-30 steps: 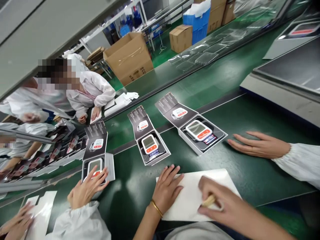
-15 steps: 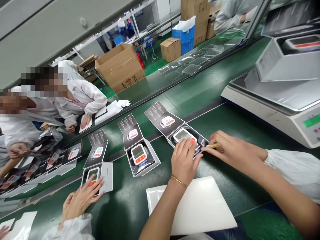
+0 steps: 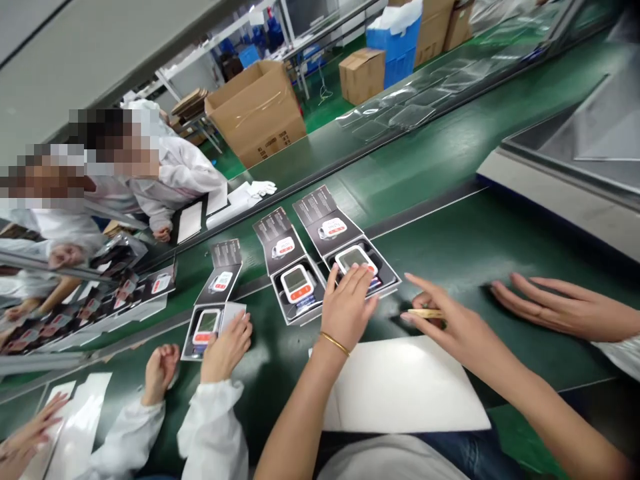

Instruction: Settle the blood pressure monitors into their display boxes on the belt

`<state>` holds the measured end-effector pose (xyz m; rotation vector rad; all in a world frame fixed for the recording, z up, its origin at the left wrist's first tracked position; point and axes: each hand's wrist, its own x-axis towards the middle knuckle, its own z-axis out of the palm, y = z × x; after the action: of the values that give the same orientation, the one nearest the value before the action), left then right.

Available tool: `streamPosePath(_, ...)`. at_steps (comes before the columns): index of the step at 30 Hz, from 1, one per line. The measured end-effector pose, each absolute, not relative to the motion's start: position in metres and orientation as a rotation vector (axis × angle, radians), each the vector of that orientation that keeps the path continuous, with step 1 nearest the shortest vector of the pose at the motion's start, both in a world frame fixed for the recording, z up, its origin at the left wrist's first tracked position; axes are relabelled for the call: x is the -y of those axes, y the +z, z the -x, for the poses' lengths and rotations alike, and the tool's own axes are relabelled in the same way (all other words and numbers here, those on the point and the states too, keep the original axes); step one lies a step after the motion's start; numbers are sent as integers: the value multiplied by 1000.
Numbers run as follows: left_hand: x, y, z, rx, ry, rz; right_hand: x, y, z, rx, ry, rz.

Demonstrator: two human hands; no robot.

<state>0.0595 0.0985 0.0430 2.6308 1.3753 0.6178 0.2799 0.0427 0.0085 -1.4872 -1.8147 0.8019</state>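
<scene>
My left hand (image 3: 349, 303) lies with its fingers stretched over the monitor (image 3: 354, 257), a white blood pressure monitor with orange buttons, inside an open box (image 3: 386, 283) with a raised dark printed lid. A thin gold bracelet (image 3: 335, 343) circles my left wrist. To the right of the box and apart from it, my right hand (image 3: 447, 317) pinches a short tan stick (image 3: 425, 313), its exact kind unclear. Close on the left stands a second open box (image 3: 320, 293) with a similar monitor (image 3: 296, 283). A white sheet (image 3: 405, 383) lies below my hands.
A co-worker's hand (image 3: 555, 307) reaches in from the right. Another co-worker's hand (image 3: 229, 347) touches a third open box (image 3: 227, 308) on the left. A scale (image 3: 540, 207) stands at right. Clear plastic trays (image 3: 410, 117) lie along the far side; more boxes line the left.
The box under my left hand has slid left, up against the second box. My right hand has drawn away from it with the stick. A co-worker's hand has appeared at right.
</scene>
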Motion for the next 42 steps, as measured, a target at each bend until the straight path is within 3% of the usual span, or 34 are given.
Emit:
streamPosePath(6, -83, 54, 5, -1595, 544, -2567, -18, 11, -250, 1991, 908, 1405)
streamPosePath(12, -4, 21, 27, -1911, 1301, -2246, -10, -2, -204, 2213, 747, 1401)
streamPosePath(19, 45, -28, 29, -1815, 659, -2135, -26, -16, -172, 2357, 578, 1420)
streamPosePath(29, 48, -40, 30, -1823, 623, -2157, -30, -21, -163, 2330, 707, 1485)
streamPosePath(37, 42, -75, 44, -1782, 807, -2399, -16, 23, -176, 1955, 1468, 1294)
streamPosePath(42, 19, -51, 26, -1693, 939, -2486, -10, 35, -223, 1647, 1655, 1225)
